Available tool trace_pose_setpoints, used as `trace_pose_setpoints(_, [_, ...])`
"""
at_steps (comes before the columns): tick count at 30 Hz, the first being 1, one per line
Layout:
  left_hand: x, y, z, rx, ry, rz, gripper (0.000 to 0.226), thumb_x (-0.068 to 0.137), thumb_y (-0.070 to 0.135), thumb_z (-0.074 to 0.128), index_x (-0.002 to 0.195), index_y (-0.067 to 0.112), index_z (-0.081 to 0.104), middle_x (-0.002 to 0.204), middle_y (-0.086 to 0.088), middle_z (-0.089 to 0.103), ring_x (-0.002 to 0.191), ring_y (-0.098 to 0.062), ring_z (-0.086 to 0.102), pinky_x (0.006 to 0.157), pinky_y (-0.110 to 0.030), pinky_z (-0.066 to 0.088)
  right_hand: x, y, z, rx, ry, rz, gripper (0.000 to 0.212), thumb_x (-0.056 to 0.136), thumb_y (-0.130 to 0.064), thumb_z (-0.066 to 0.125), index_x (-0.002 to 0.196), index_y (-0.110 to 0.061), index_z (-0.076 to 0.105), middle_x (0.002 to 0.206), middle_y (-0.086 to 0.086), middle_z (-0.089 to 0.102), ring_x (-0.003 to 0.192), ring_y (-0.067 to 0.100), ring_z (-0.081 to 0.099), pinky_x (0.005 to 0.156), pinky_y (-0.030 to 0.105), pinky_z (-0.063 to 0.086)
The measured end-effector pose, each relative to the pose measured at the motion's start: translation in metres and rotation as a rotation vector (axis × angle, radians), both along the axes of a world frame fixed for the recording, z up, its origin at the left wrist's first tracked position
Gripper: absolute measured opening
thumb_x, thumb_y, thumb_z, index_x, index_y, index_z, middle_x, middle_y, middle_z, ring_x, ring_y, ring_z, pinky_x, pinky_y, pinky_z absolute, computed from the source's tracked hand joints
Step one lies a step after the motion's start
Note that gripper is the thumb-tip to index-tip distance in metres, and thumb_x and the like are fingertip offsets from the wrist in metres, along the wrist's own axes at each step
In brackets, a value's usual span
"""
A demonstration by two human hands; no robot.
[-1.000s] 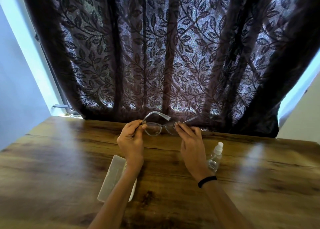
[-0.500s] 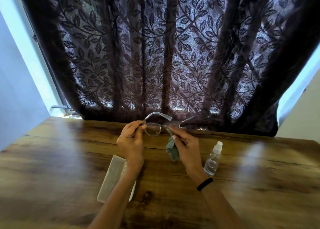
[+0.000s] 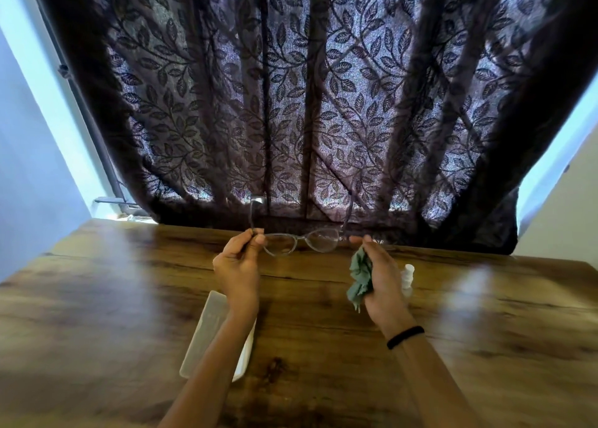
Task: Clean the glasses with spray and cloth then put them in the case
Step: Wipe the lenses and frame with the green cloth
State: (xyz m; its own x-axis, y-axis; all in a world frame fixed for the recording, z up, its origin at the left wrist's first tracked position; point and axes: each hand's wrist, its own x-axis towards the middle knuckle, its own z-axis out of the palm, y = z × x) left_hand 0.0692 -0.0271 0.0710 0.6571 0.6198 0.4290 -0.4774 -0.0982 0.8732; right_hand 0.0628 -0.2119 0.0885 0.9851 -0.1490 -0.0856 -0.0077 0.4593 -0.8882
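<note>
Pinching glasses (image 3: 318, 240) is left hand (image 3: 238, 259), forearm (image 3: 223, 346) half-hiding case (image 3: 207, 327); right hand (image 3: 382, 275) grips cloth (image 3: 359, 275), partly masking spray bottle (image 3: 408, 274).

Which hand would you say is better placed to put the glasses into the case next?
Left, probably. The left hand pinches the glasses by one hinge, and the case lies right beneath its forearm. The right hand grips the bunched cloth.

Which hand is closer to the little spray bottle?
The right hand. It is just beside the spray bottle, holding the cloth. The left hand is farther off on the other side, pinching the glasses.
</note>
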Motion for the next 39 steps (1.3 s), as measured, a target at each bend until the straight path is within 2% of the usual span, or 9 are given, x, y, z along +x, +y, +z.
trace_pose_setpoints(3, [0.000,-0.002,-0.002,-0.161,0.064,-0.121,0.023,0.077,-0.001,0.064,0.099,0.005,0.066,0.073,0.013,0.072,0.077,-0.002,0.065,0.080,-0.022,0.053,0.000,-0.002,0.000,-0.071,-0.115,0.041,0.010,0.083,-0.021,0.059,0.083,-0.014,0.066,0.050,-0.006,0.055,0.043,0.005,0.047,0.037,0.016,0.039])
trace_pose_setpoints(7, [-0.002,-0.004,-0.005,-0.280,0.087,-0.203,0.026,0.078,-0.001,0.062,0.104,0.000,0.062,0.071,0.014,0.073,0.076,-0.002,0.067,0.079,-0.021,0.055,0.001,0.000,0.004,-0.216,-0.210,0.058,0.025,0.078,-0.018,0.063,0.100,-0.006,0.066,0.065,0.002,0.058,0.055,0.009,0.052,0.048,0.017,0.045])
trace_pose_setpoints(16, [-0.004,0.001,-0.017,-0.254,0.262,-0.348,0.020,0.083,0.008,0.062,0.102,0.005,0.066,0.084,0.004,0.072,0.078,-0.002,0.067,0.069,-0.015,0.054,0.001,0.003,0.015,-0.537,-0.441,-0.001,0.008,0.087,-0.014,0.058,0.091,-0.013,0.065,0.068,0.001,0.060,0.058,0.005,0.056,0.055,0.019,0.049])
trace_pose_setpoints(19, [-0.006,0.001,-0.018,-0.173,0.316,-0.321,0.024,0.082,0.009,0.064,0.106,0.005,0.064,0.083,-0.004,0.070,0.079,-0.011,0.067,0.078,-0.027,0.055,0.003,0.007,0.020,-0.684,-0.515,-0.029,0.010,0.088,-0.014,0.057,0.094,-0.008,0.063,0.074,0.000,0.058,0.068,0.016,0.056,0.061,0.026,0.050])
trace_pose_setpoints(23, [-0.010,0.004,-0.018,-0.113,0.323,-0.050,0.034,0.081,0.009,0.066,0.114,0.004,0.058,0.098,-0.015,0.067,0.091,-0.025,0.064,0.085,-0.041,0.052,0.003,0.010,0.024,-0.833,-0.615,-0.081,0.005,0.088,-0.014,0.058,0.090,-0.017,0.061,0.082,-0.003,0.060,0.076,0.004,0.058,0.069,0.015,0.049])
trace_pose_setpoints(26, [-0.022,0.004,-0.011,0.147,0.075,0.143,0.021,0.081,0.008,0.066,0.101,0.013,0.065,0.093,-0.012,0.063,0.081,-0.005,0.060,0.068,-0.014,0.048,0.005,0.011,0.024,-1.087,-0.690,-0.083,0.008,0.089,-0.016,0.057,0.091,-0.010,0.063,0.086,-0.001,0.058,0.084,0.014,0.055,0.074,0.023,0.047])
trace_pose_setpoints(30, [-0.027,-0.005,0.015,0.695,-0.233,0.077,0.013,0.080,0.006,0.066,0.093,0.008,0.068,0.090,-0.002,0.061,0.081,-0.010,0.057,0.070,-0.018,0.047,0.005,0.019,0.020,-1.336,-0.730,-0.084,0.013,0.091,-0.022,0.053,0.094,-0.011,0.061,0.085,-0.001,0.055,0.085,0.013,0.046,0.068,0.022,0.037])
trace_pose_setpoints(34, [-0.023,-0.016,0.036,1.042,-0.103,-0.171,0.026,0.081,0.014,0.057,0.105,0.008,0.065,0.101,-0.007,0.068,0.091,-0.017,0.062,0.075,-0.028,0.052,0.001,0.023,0.019,-1.474,-0.785,-0.067,0.014,0.090,-0.022,0.053,0.094,-0.011,0.060,0.083,0.001,0.053,0.081,0.010,0.037,0.060,0.022,0.032])
trace_pose_setpoints(39, [-0.016,-0.015,0.042,1.101,-0.014,-0.261,0.037,0.071,0.001,0.060,0.108,0.005,0.064,0.091,-0.012,0.070,0.082,-0.026,0.066,0.069,-0.024,0.047,-0.005,0.023,0.022,-1.563,-0.818,-0.016,0.012,0.088,-0.019,0.055,0.093,-0.009,0.062,0.083,0.003,0.053,0.084,0.017,0.041,0.055,0.028,0.039])
